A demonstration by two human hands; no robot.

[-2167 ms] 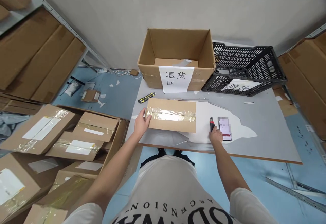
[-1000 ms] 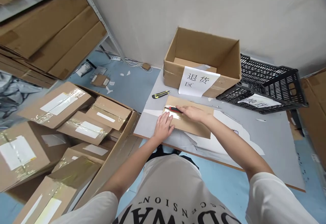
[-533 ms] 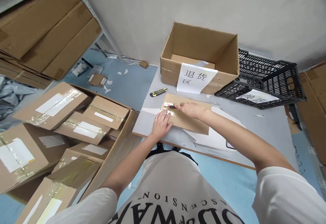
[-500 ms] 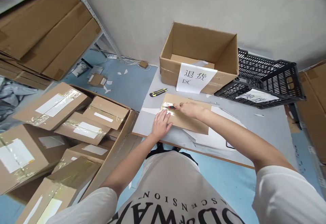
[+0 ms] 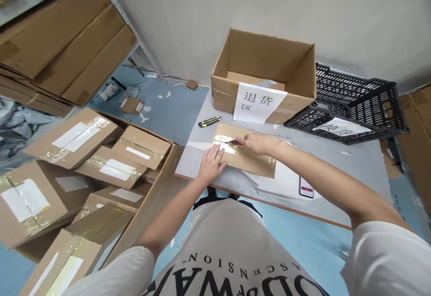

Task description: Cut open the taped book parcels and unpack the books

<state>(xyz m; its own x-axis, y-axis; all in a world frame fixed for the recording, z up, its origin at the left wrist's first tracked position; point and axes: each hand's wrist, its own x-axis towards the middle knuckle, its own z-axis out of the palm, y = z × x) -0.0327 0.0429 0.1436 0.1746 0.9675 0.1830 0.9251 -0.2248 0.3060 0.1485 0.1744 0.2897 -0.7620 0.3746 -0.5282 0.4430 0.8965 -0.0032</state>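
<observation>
A flat cardboard box (image 5: 249, 163), sealed with clear tape, lies on the table in front of me. My left hand (image 5: 211, 163) rests on its left end with the fingers stretched out and lying flat. A red and black utility knife (image 5: 237, 143) is in my right hand (image 5: 257, 143), whose fingers are closed around it. The blade end points left, onto the taped seam across the top of the box. Beyond the box, a yellow and black utility knife (image 5: 210, 121) lies on the table.
An open carton (image 5: 222, 100) with a paper sign stands at the back, beside a black plastic crate (image 5: 373, 107). A phone (image 5: 306, 187) lies near the table's front edge. To the left, a large carton (image 5: 164, 174) is heaped with several taped parcels (image 5: 116, 166).
My right hand has drawn the utility knife to the right along the taped seam. My left hand has stayed on the box. More of the phone shows now.
</observation>
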